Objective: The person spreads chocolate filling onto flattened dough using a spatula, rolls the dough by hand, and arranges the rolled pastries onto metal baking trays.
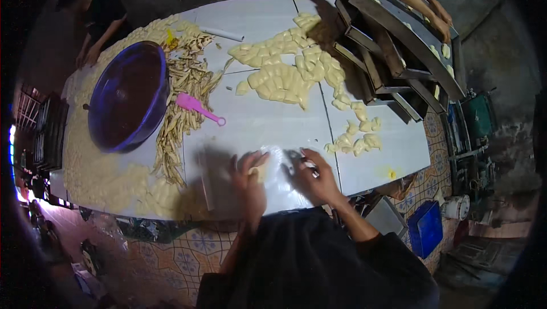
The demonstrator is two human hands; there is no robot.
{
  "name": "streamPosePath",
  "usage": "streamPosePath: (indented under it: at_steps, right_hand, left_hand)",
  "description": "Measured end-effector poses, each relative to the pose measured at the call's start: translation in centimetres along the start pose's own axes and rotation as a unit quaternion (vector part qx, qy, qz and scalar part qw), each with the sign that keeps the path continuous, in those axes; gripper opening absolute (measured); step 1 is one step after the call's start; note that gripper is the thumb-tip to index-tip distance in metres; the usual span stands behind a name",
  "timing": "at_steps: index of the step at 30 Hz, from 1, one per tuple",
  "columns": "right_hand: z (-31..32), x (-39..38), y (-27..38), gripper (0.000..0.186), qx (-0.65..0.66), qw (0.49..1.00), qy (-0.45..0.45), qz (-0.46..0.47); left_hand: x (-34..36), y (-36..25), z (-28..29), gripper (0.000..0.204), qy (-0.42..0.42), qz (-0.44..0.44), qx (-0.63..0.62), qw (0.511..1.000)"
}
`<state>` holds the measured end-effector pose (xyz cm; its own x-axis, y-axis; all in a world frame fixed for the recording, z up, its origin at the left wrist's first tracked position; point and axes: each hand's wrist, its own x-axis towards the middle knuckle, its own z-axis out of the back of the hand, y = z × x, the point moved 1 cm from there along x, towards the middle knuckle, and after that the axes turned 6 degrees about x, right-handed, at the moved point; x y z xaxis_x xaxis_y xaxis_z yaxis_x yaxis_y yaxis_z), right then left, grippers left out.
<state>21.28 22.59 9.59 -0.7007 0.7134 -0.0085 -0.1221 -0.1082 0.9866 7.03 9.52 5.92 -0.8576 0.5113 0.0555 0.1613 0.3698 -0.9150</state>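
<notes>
My left hand (249, 181) bends its fingers around a pale piece of dough (261, 171) low on the white tabletop. Opposite it, my right hand (322, 179) is curled over the table, with something small and shiny by its fingers that I cannot make out. Between both hands the surface gleams like a clear plastic sheet (279, 186). Beyond them, many dough pieces (279, 84) lie close together, and a looser group (359, 141) sits to the right. A pink scoop (194, 105) rests at the edge of a heap of brownish strips (183, 86).
A large purple basin (162, 101) stands at left, with more dough along the table's left side. A white rod (222, 33) lies at the back. Metal trays (393, 52) are stacked at right, where a person's hand (441, 28) reaches. Another person (105, 18) works at far left. A blue crate (426, 229) is on the floor.
</notes>
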Motion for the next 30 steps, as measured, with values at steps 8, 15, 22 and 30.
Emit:
streamPosePath:
  at_steps: [8,15,22,30]
  right_hand:
    - [-6.1,0.0,0.1,0.020,0.138,0.987,-0.003,-0.084]
    - [-7.3,-0.2,1.3,0.032,0.107,0.989,0.056,-0.082]
    - [-9.9,2.3,-4.4,0.030,0.018,0.997,0.070,-0.010]
    - [-6.5,2.0,-4.2,0.030,-0.243,0.968,0.062,0.003]
  left_hand:
    - [-1.1,-2.6,-0.7,0.052,0.045,0.088,0.006,0.995]
    - [-2.0,-0.5,1.5,0.022,0.005,0.137,0.150,0.979]
    - [0.2,3.0,4.9,0.020,-0.009,-0.016,0.303,0.953]
    - [0.5,2.0,7.3,0.050,0.014,-0.133,0.563,0.816]
